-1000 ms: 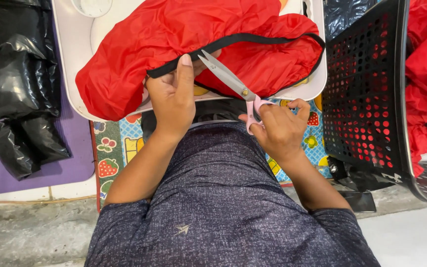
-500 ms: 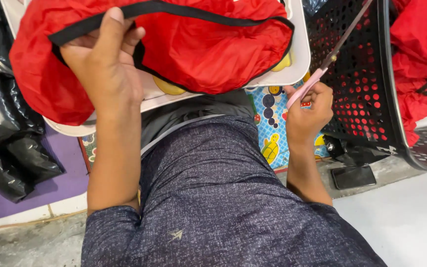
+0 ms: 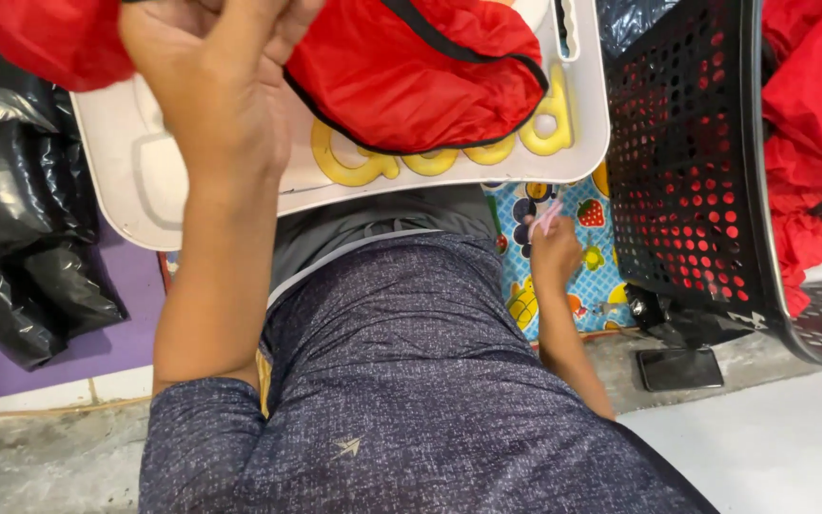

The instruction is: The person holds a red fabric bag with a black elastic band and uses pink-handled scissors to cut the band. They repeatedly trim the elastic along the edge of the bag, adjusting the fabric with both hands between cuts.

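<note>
Nearest to the camera, a dark speckled shirt [image 3: 411, 381] over the lap, and under it a patch of colourful play mat [image 3: 563, 238] with fruit pictures

Low at the right side of the lap, the right hand [image 3: 554, 252], closed around a pink handle [image 3: 546, 219], probably of scissors; blades not visible, so cannot confirm. Just right of this hand, a black perforated basket [image 3: 687, 171] with more red cloth [image 3: 815, 124] inside and behind it, and on the floor below it a dark flat phone [image 3: 679, 368]

A little farther, a white tray [image 3: 145, 181] with yellow raised letters [image 3: 401, 162], serving as a small counter above the knees. On it, the red fabric bag [image 3: 420, 76] with black edge binding [image 3: 525, 67], spread over the upper part of the tray and partly hanging beyond

Raised close before the lens at upper left, the left hand [image 3: 221, 86], fingers curled and gripping a bunch of the red fabric bag near the top edge of the view; exact grip hidden by the back of the hand

Probably very light and soft, thin and a little slippery, collapsing without any shape of its own. Best taken at the black binding, where stronger and less sliding, or by a gathered fold as now

Far left, black plastic bags [image 3: 21, 209] on a purple mat [image 3: 11, 366]
</note>
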